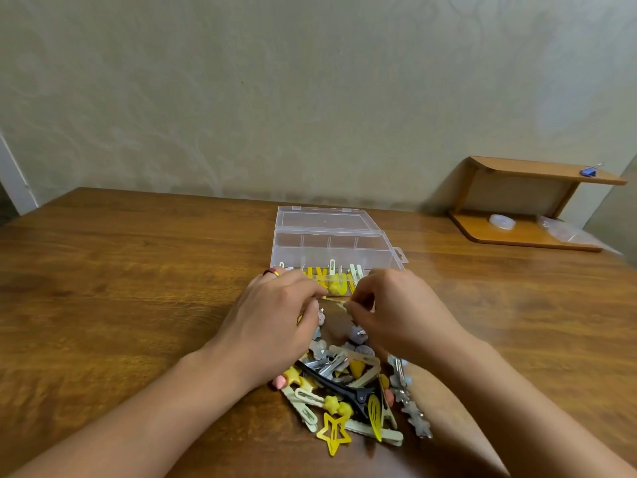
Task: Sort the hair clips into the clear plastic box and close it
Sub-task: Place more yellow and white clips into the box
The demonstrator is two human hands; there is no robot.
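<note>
The wooden table stands against a pale patterned wall; a small wooden shelf unit sits at its far right corner. The clear plastic box rests open at centre, lid folded back, with yellow and pale green clips already lined in its near compartments. It appears light and rigid; steady it by a side wall when closing. The pile of hair clips lies loose on the table nearer the person, well short of sorted. The clips look small, light, stiff and smooth; take each across its flat middle. The left hand curls over the pile; its contents cannot be determined. The right hand pinches a small pale clip just before the box.
</note>
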